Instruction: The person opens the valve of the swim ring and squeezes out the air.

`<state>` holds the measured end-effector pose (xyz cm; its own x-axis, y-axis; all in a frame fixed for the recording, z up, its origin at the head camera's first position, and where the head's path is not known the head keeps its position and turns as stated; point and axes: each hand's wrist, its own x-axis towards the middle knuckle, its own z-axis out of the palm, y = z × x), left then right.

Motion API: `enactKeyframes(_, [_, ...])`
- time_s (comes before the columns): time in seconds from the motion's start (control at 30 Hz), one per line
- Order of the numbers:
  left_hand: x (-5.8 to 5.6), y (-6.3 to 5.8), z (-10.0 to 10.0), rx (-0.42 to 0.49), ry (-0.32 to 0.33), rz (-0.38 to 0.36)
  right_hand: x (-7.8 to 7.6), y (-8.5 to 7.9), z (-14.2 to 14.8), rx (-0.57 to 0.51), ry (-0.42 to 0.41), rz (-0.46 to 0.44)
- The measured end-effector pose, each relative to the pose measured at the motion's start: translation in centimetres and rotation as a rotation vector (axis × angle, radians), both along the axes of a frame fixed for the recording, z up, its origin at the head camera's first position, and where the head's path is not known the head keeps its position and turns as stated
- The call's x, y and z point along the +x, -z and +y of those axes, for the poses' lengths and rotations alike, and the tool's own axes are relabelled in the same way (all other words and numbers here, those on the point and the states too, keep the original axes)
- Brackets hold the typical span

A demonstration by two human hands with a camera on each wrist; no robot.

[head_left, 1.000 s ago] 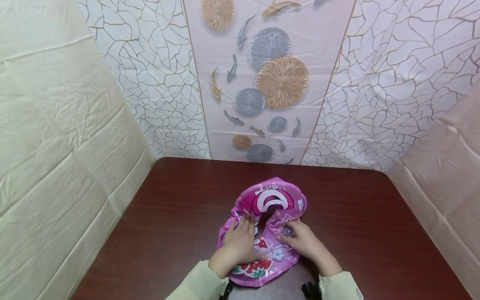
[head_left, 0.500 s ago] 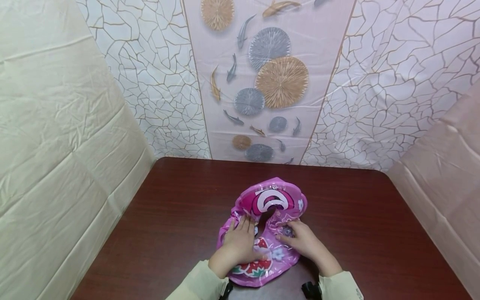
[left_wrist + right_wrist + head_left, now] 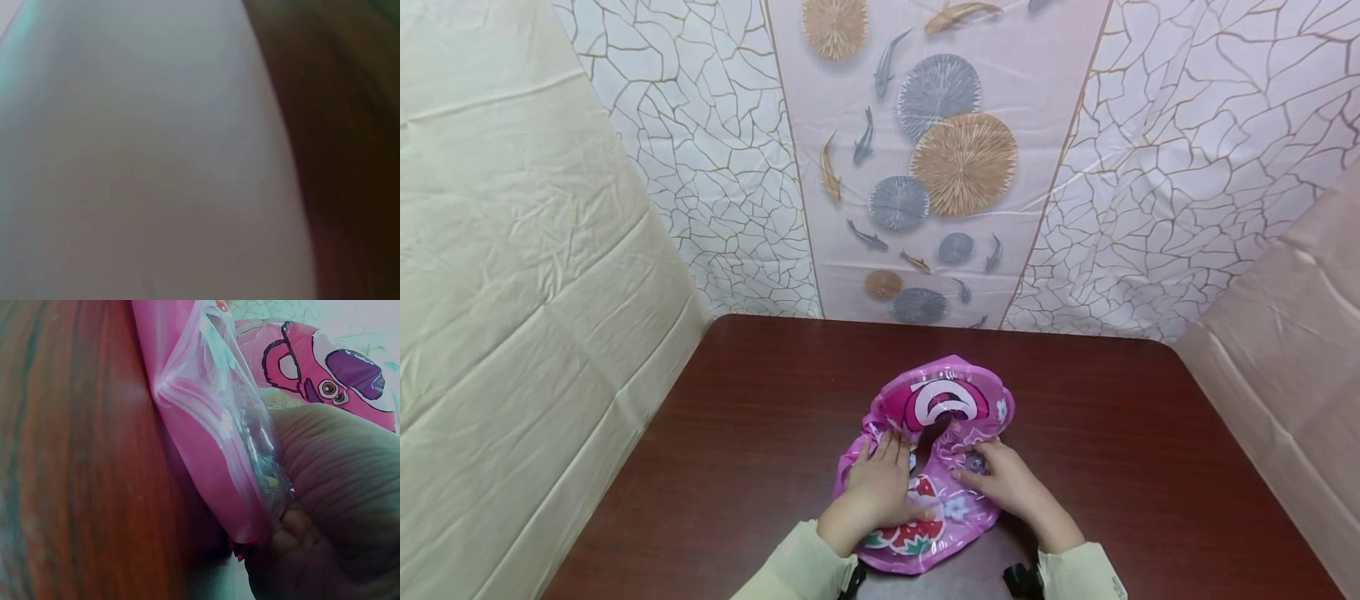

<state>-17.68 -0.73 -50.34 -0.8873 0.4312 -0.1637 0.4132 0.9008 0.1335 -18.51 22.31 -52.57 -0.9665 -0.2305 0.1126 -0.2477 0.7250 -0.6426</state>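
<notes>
A soft, wrinkled pink swim ring [image 3: 958,537], printed with a cartoon face and strawberries, lies at the front middle of the table. Across its left side my left hand [image 3: 874,492] lies flat, fingers straight and pointing forward. My right hand [image 3: 1011,483] grips the right side, thumb and fingers bent on the slack plastic. In the right wrist view the folded edge of the swim ring [image 3: 206,456] shows pink plastic and a clear layer, with the curled right hand [image 3: 340,472] against it. A pale, blurred surface takes up most of the left wrist view.
The dark red-brown wooden table [image 3: 737,433] stretches around the ring on every side. A cream cloth [image 3: 550,250] hangs at the left and a beige one [image 3: 1292,333] at the right. Behind stands a patterned backdrop [image 3: 1045,275].
</notes>
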Motion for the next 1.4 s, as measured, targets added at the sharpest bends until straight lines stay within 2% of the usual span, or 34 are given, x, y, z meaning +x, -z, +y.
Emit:
enactKeyframes(0.6, [-0.08,0.41,0.02,-0.008,0.006,0.013,-0.02,0.20,0.05,0.002,0.002,0.005])
enactKeyframes(1.1, [-0.05,0.06,0.02,0.005,0.003,0.003,-0.13,0.34,0.14,0.002,-0.012,0.022])
enactKeyframes(1.4, [0.00,0.10,-0.03,-0.015,0.006,0.025,-0.12,0.27,0.09,0.003,-0.003,0.003])
